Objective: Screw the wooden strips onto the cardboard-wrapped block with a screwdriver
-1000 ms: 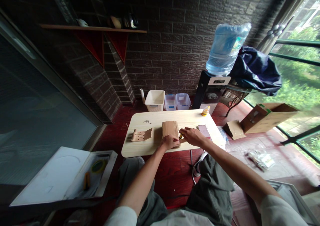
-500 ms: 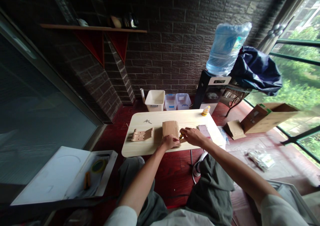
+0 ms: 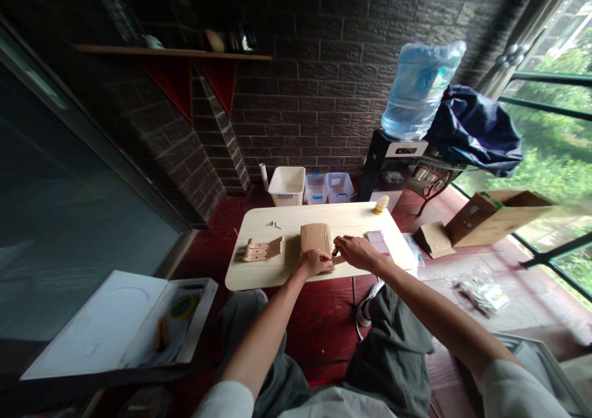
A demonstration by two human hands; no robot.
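Observation:
My right hand (image 3: 355,250) is closed around a black-and-yellow screwdriver (image 3: 335,251), tilted down at the near right corner of a brown wooden piece with a slatted top (image 3: 316,237). Beside its lower part my left hand (image 3: 316,261) is closed, fingertips pinched close to the screwdriver's tip. What those fingers hold is too small and hidden to name. To the left on the pale table (image 3: 289,276) lies a wooden part with holes and an upright end (image 3: 263,249). Several small screws (image 3: 273,224) are scattered behind that part.
A phone (image 3: 378,241) and a small yellow-labelled bottle (image 3: 381,205) occupy the table's right side. Plastic bins (image 3: 287,185) stand behind, near a water dispenser (image 3: 387,165). An open white case (image 3: 198,319) sits at left; a cardboard box (image 3: 481,217) is on the right floor.

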